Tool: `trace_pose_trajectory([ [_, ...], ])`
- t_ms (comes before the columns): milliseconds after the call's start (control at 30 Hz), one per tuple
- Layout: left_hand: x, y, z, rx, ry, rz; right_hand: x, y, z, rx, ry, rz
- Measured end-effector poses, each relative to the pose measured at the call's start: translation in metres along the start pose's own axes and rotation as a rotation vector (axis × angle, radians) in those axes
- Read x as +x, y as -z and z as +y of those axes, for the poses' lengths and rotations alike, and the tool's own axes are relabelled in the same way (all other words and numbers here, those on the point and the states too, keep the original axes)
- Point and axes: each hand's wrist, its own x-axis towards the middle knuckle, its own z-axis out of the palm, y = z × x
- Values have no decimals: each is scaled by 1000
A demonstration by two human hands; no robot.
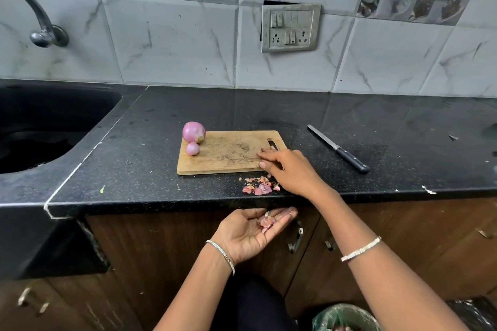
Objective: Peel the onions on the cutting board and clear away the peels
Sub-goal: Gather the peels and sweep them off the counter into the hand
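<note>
1. The 2 onions, a large onion (193, 131) and a small onion (192, 148), sit close together at the far-left end of the cutting board (228, 153). Both look skinned and glossy pink.
2. The right hand (290, 172) lies flat with its fingers stretched out. The fingertips rest on the board's near-right corner and grip nothing.
3. The loose peels (259, 187) form a small heap on the counter (134, 169), just in front of the board. They lie close to the counter's front edge, beside the heel of the right hand.
4. The left hand (250, 234) waits palm up just below that edge, fingers relaxed and uncurled. A few caught peels (266, 222) lie in it.
5. The coming move turns on this: the heap lies between the board and the edge, with the cupped palm almost straight beneath it. The right hand is the nearer one, so a short sweep toward the person should tip the heap over.
6. Peeling looks done and clearing seems about halfway. A lined bin (344, 317) stands below, and the knife (340, 149) lies apart to the right of the board.
</note>
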Motion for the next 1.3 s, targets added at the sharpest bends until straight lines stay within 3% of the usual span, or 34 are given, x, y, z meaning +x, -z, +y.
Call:
trace_pose_trajectory([
  [100, 1, 0, -1, -3, -37, -17, -39, -14, -8, 34, -24, 235],
  [300, -4, -3, -3, 37, -113, -39, -69, -43, -22, -81, 24, 247],
  [400, -5, -5, -3, -4, -123, -37, -67, -47, -30, 29, 116, 242],
  [533, -5, -1, -1, 11, -112, -73, -55, -33, -33, 210, 140, 387],
  [700, -3, 2, -1, 26, -103, -31, -36, -29, -32, 3, 178, 284],
  [900, -4, 1, -2, -12, -117, -80, -54, -45, -34, -141, 187, 280],
  [1167, -4, 4, 0, 44, -93, -75, -53, -28, -33, 212, 217, 363],
  [1300, -3, 5, 3, 24, -79, -34, -39, -26, -32, 251, 253, 212],
])
